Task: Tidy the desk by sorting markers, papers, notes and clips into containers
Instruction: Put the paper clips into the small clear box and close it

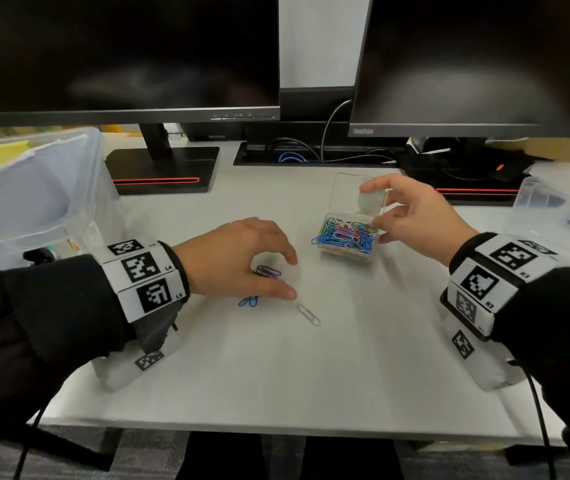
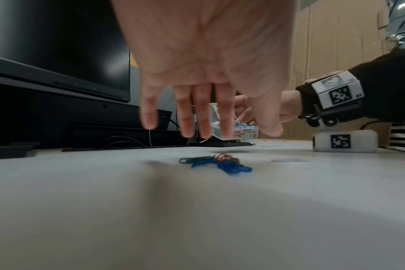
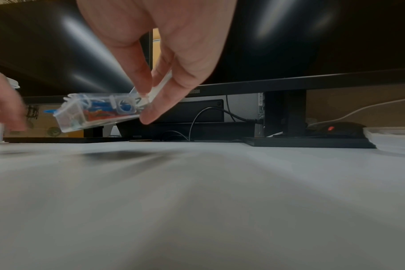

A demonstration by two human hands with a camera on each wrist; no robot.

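My right hand (image 1: 373,206) grips a small clear clip box (image 1: 344,242) full of coloured paper clips, its hinged lid (image 1: 359,192) standing open. In the right wrist view the clip box (image 3: 92,113) hangs tilted just above the desk in my right hand (image 3: 148,104). My left hand (image 1: 288,277) hovers with its fingers spread over a small pile of loose coloured clips (image 1: 268,271). The left wrist view shows the left hand (image 2: 227,131) above those clips (image 2: 215,162), not touching them. Two blue clips (image 1: 249,301) and a white clip (image 1: 308,314) lie nearby.
A large clear bin (image 1: 34,188) holding yellow paper stands at the left. Another clear container (image 1: 553,202) sits at the right edge. Two monitors on black stands (image 1: 162,168) line the back, with a cable tray (image 1: 311,155) and a mouse (image 1: 505,171).
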